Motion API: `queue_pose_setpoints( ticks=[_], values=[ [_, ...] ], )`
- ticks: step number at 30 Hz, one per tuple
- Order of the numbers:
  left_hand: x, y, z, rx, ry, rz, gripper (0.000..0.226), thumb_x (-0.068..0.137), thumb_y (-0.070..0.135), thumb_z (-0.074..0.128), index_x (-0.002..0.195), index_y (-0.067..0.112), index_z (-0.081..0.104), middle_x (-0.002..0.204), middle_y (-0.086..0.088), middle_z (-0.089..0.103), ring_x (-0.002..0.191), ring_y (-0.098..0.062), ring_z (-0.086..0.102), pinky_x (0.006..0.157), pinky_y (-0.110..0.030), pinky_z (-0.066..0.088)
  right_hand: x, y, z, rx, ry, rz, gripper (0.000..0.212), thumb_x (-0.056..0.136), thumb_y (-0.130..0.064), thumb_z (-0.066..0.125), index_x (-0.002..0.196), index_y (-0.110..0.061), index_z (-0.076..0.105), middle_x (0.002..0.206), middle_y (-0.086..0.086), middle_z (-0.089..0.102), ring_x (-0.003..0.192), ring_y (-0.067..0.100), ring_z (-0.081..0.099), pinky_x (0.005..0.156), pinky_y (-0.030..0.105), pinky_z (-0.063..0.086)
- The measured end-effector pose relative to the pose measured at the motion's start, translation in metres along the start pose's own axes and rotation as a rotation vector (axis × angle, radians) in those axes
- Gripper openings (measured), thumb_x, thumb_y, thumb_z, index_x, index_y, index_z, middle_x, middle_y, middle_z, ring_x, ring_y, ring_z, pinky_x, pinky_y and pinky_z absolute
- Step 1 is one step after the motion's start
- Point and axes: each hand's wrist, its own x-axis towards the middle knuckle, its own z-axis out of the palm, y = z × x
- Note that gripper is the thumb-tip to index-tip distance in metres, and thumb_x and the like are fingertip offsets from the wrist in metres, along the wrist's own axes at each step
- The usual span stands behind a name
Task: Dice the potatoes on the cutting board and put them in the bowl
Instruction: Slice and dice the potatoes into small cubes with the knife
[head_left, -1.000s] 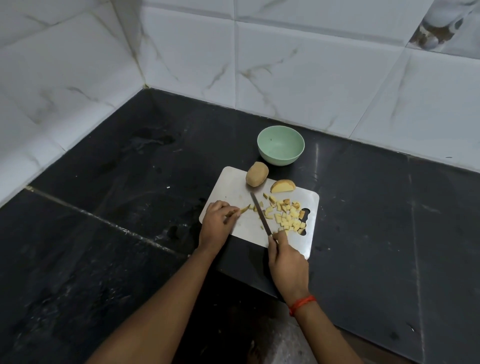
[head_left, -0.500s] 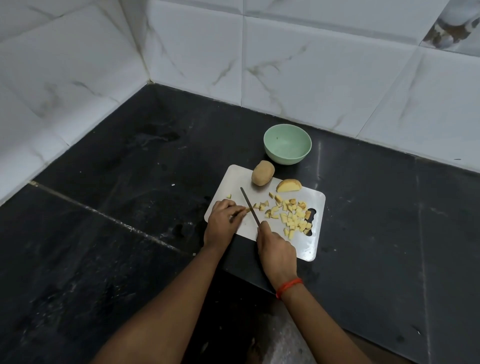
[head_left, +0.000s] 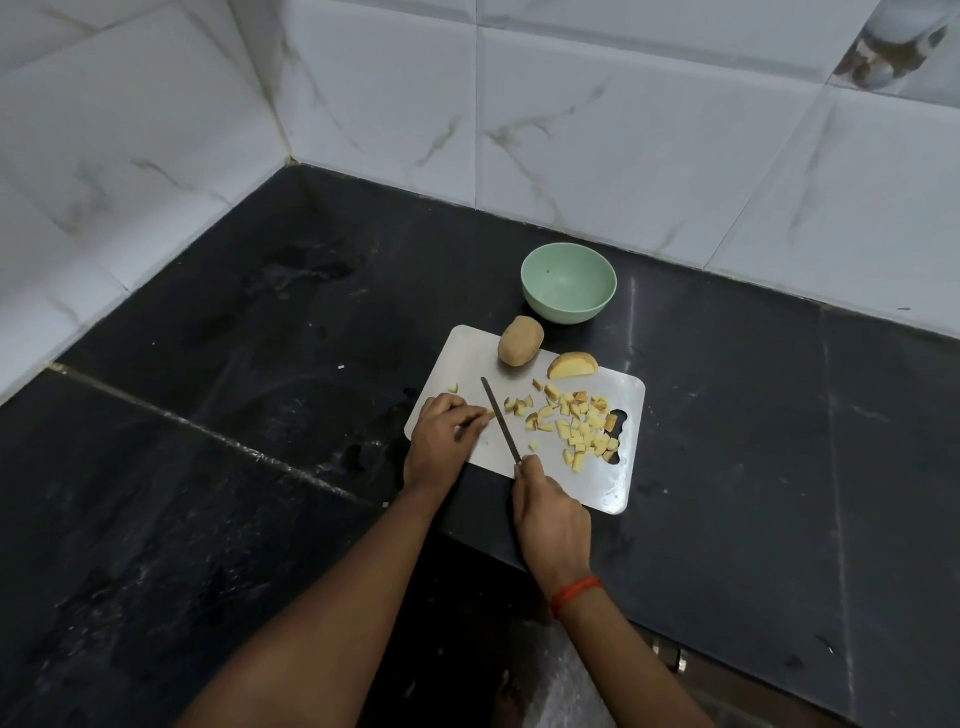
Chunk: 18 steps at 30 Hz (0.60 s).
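While the left hand (head_left: 441, 436) pinches what seems a thin yellow potato strip (head_left: 487, 415) on the white cutting board (head_left: 467, 353), the right hand (head_left: 550, 514) grips a slim steel knife (head_left: 500, 418). Its blade lies just right of the strip, crosswise.

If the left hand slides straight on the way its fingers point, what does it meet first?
The blade of the thin metal knife in the right hand, just ahead of the left hand; gap looks small, depth unclear.

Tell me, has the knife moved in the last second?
Yes. Against the board, the knife has shifted left, away from the diced pile and toward the left hand.
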Motion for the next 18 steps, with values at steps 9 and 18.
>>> queue_pose_setpoints(
  ticks=[9,18],
  values=[
    [0.001,0.0,0.0,0.01,-0.002,-0.009,0.017,0.093,0.03,0.072,0.102,0.017,0.079,0.095,0.009,0.057,0.098,-0.01,0.05,0.08,-0.016,0.039,0.007,-0.002,-0.003,0.024,-0.03,0.008,0.017,0.099,-0.021,0.054,0.088,-0.018,0.041,0.048,0.001,0.047,0.036,0.029,0.046,0.037,0.026,0.026],
    [-0.001,0.001,-0.001,0.003,0.029,-0.011,0.019,0.092,0.029,0.074,0.1,0.012,0.08,0.096,0.005,0.061,0.099,-0.014,0.055,0.082,-0.032,0.052,-0.021,-0.001,-0.007,-0.216,-0.173,-0.026,0.02,0.089,-0.027,0.069,0.1,-0.019,0.055,0.055,-0.001,0.052,0.036,0.024,0.049,0.039,0.023,0.019]
  ],
)
